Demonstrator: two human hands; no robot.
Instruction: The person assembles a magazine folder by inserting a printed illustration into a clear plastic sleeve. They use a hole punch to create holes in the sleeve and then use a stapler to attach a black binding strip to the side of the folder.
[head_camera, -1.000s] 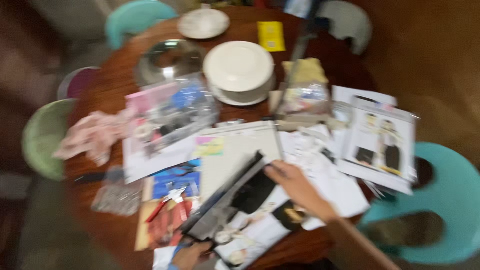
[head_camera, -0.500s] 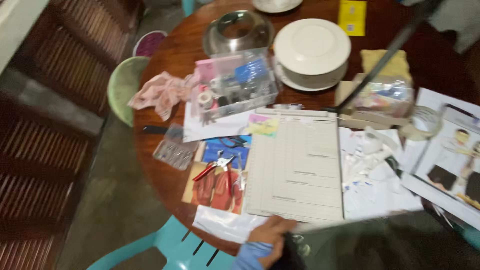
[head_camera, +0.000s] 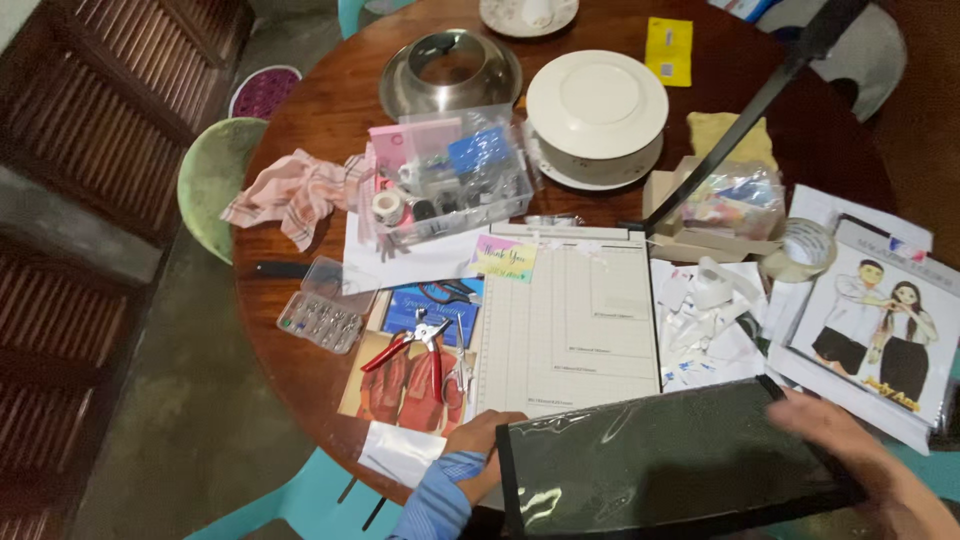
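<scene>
We see 2 hands at the near edge of the round table: the left hand grips the left edge of a dark sheet in a clear glossy sleeve, while the right hand, blurred, rests on its right end, so we cannot tell how its fingers close. The sheet lies flat just below the paper trimmer, whose blade arm stands raised; by our judgement nothing has been cut from it yet. White paper scraps sit right of the trimmer, red pliers left. The sheet's lower edge is cut off.
</scene>
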